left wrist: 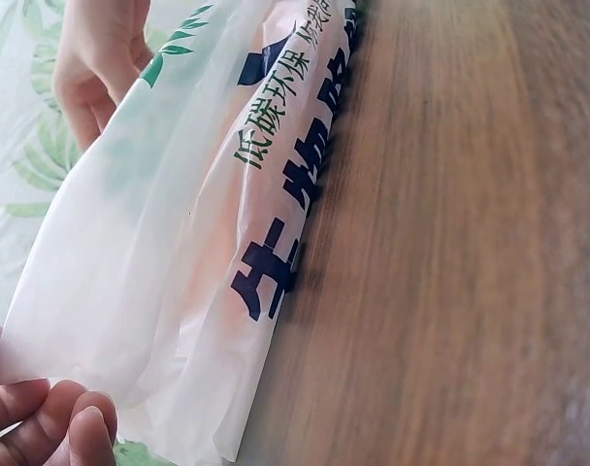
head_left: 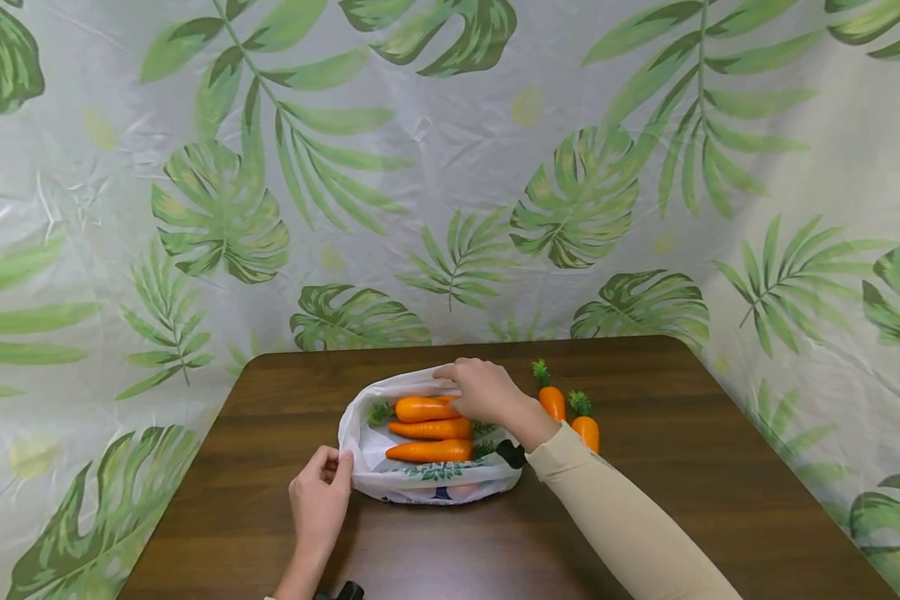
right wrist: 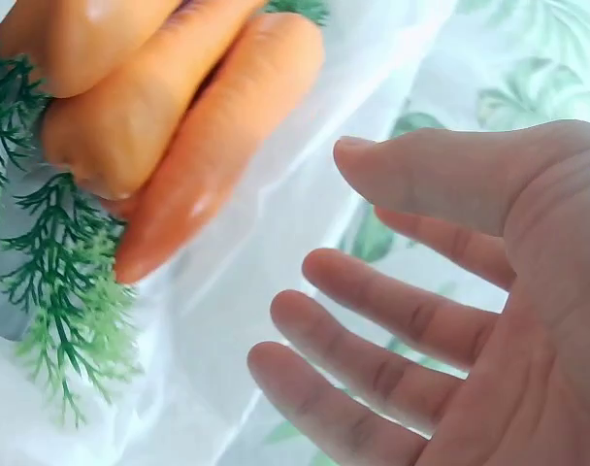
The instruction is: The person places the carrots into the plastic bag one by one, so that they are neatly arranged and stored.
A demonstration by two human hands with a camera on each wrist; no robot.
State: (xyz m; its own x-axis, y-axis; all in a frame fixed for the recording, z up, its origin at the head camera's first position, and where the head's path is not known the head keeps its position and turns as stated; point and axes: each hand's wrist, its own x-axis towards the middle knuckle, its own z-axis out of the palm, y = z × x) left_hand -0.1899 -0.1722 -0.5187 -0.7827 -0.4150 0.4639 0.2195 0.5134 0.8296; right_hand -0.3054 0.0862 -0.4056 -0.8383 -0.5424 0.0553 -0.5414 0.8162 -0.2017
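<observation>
A white plastic bag (head_left: 367,462) with green and dark blue print lies on the table, its mouth spread wide. Inside it, several orange carrots (head_left: 429,451) with green tops lie side by side. At the bag's left end my left hand (head_left: 321,493) pinches the rim between thumb and fingers; the left wrist view shows these fingertips (left wrist: 86,417) on the plastic. Over the bag's far right side is my right hand (head_left: 487,392). In the right wrist view its fingers (right wrist: 363,374) are spread and relaxed, holding nothing, beside the carrots (right wrist: 217,126).
Two more carrots, one farther back (head_left: 552,402) and one nearer (head_left: 587,432), lie right of the bag, partly hidden by my right arm. The brown wooden table (head_left: 682,467) ends at a leaf-patterned curtain (head_left: 465,167). A small black object (head_left: 350,591) shows at the front edge of view.
</observation>
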